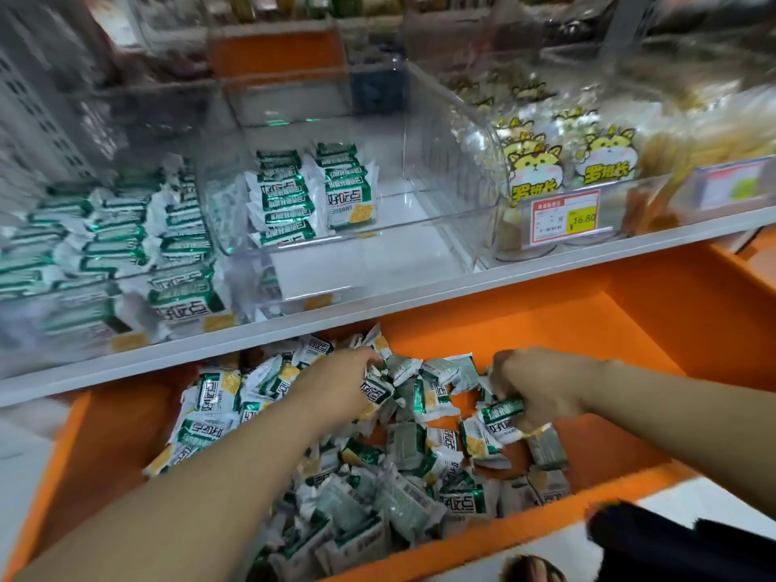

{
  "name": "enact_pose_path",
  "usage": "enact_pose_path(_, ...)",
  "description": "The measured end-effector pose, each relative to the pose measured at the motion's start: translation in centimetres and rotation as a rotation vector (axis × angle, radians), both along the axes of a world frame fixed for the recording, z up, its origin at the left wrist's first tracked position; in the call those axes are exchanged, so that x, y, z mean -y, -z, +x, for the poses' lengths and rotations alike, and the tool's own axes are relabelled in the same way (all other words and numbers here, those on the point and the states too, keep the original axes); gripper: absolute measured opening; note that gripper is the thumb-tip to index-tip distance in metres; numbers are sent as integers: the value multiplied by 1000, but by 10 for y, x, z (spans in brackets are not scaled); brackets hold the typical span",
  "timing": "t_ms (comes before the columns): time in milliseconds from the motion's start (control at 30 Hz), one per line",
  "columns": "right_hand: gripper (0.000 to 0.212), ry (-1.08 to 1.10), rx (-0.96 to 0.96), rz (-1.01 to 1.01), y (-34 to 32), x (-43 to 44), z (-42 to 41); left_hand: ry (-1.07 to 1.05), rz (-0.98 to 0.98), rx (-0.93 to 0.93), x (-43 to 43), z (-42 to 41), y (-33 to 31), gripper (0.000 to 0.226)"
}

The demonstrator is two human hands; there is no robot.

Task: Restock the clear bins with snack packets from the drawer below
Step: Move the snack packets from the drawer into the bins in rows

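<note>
1. My left hand [340, 371] reached into the orange drawer [567, 329], its fingers curled down among the loose snack packets [403, 476]. The fingertips were hidden in the heap, so I cannot tell whether they gripped anything.
2. My right hand [541, 384] lay well apart from the left, on the same level, with its fingers closed round one green-and-white packet [502, 409] held just above the heap.
3. The heap filled the drawer under and between both hands and spread back toward my forearms.
4. Above both hands ran the white shelf edge [420, 287]. On it, straight above the left hand, stood the middle clear bin [441, 182] – it held two short rows of matching packets at its back.
5. Up and to the left of the left hand, the left clear bin [25, 329] was stacked with the same packets.
6. Above the right hand stood yellow cat-printed packs [533, 170] behind a red price tag [564, 216].
</note>
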State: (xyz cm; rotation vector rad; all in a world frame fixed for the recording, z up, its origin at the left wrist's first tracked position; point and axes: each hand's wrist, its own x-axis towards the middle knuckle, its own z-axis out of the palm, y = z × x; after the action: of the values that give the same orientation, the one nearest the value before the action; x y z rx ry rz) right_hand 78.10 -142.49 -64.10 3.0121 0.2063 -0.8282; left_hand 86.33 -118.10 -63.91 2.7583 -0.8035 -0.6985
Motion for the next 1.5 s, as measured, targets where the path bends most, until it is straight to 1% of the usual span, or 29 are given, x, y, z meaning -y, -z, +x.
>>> enact_pose_path(33,19,8,6,-14,-11,-5,-5,3,-26,2,-2,-7,-12,59)
enact_pose_path(100,22,-15,62,9,-34,-17,-13,-12,-88,8,-9,-23,-36,60)
enact_pose_path(167,30,-18,165,80,-68,-32,-22,-35,-151,35,-17,-37,-59,59)
enact_pose_path(233,31,12,271,166,-105,-47,-31,-68,-222,42,-26,-53,-81,57)
enact_pose_path(333,24,124,396,383,-155,-64,-46,-144,-362,22,-41,-73,-110,56)
enact_pose_path(400,21,214,493,538,-174,-68,-54,-227,-515,3,-50,-84,-127,52)
enact_pose_path(500,20,365,572,764,-188,-75,-66,-362,-759,-15,-62,-94,-140,49)
enact_pose_path(567,24,473,595,948,-187,-79,-72,-412,-856,-3,-69,-98,-140,50)
enact_pose_path(633,23,559,619,1157,-182,-82,-76,-446,-903,24,-74,-100,-139,49)
enact_pose_path(700,22,624,590,1371,-177,-88,-80,-475,-945,-1,-76,-103,-139,46)
enact_pose_path(733,27,654,528,1490,-173,-91,-80,-485,-971,-31,-74,-103,-139,44)
enact_pose_path(833,32,726,307,1828,-164,-105,-78,-519,-1083,-204,-67,-101,-139,30)
enact_pose_path(900,29,787,244,1951,-160,-114,-73,-552,-1198,-352,-61,-101,-140,23)
enact_pose_path(967,32,842,213,2012,-155,-120,-68,-609,-1291,-452,-57,-100,-139,16)
enact_pose_path(1033,35,851,209,1999,-152,-124,-63,-631,-1354,-473,-57,-101,-139,19)
enact_pose_path(1067,34,844,209,1969,-150,-125,-61,-631,-1373,-488,-57,-100,-138,27)
enact_pose_path(1133,34,822,189,1922,-147,-127,-58,-627,-1372,-525,-60,-98,-136,60)
enact_pose_path(1167,38,805,171,1911,-146,-128,-58,-602,-1368,-524,-61,-100,-138,59)
enact_pose_path(1233,45,769,133,1906,-144,-130,-57,-554,-1365,-489,-60,-101,-138,33)
enact_pose_path(1267,45,757,120,1902,-145,-131,-58,-548,-1370,-473,-59,-102,-138,24)
enact_pose_path(1300,44,750,109,1896,-146,-131,-58,-545,-1369,-453,-59,-102,-139,22)
enact_pose_path(1367,44,746,93,1865,-147,-131,-59,-530,-1348,-393,-60,-99,-136,27)
enact_pose_path(1433,49,730,97,1797,-147,-130,-61,-520,-1295,-297,-62,-98,-136,36)
enact_pose_path(1467,49,716,109,1756,-149,-130,-63,-510,-1269,-255,-63,-98,-136,38)
enact_pose_path(1500,45,693,134,1725,-152,-127,-65,-498,-1242,-220,-63,-98,-137,39)
